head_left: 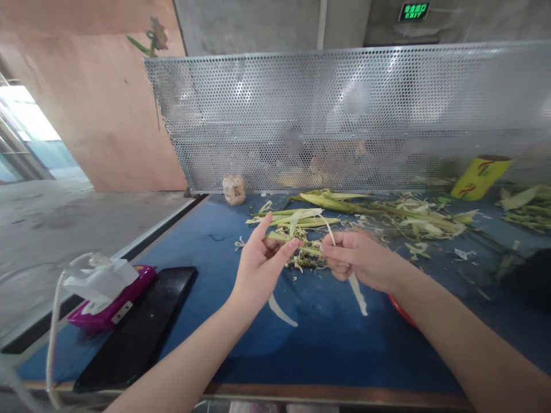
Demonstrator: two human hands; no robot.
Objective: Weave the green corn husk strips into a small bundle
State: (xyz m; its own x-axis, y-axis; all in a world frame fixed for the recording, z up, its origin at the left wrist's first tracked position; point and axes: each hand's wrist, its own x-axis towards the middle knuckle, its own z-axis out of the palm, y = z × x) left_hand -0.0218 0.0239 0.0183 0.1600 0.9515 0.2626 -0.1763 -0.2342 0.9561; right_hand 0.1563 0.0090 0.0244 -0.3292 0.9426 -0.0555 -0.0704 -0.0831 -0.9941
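My left hand [260,261] pinches one end of a pale green plant strip [310,251], which looks like husk, between thumb and fingers. My right hand [361,261] is closed on the strip's other end, so it spans the gap between both hands. A whitish strip [358,295] also passes through my right fingers and hangs below them. Another whitish strip [282,312] shows below my left hand. Just behind the hands, long green husk leaves [297,219] and curled pale scraps [305,263] lie on the blue tabletop [327,350].
A phone-like black slab [138,327] and a purple device [109,304] with a white plug and cable sit at left. A wrapped roll [233,190] and a yellow cylinder [481,176] stand by the perforated metal screen [275,115]. A red rim [400,310] shows beneath my right forearm.
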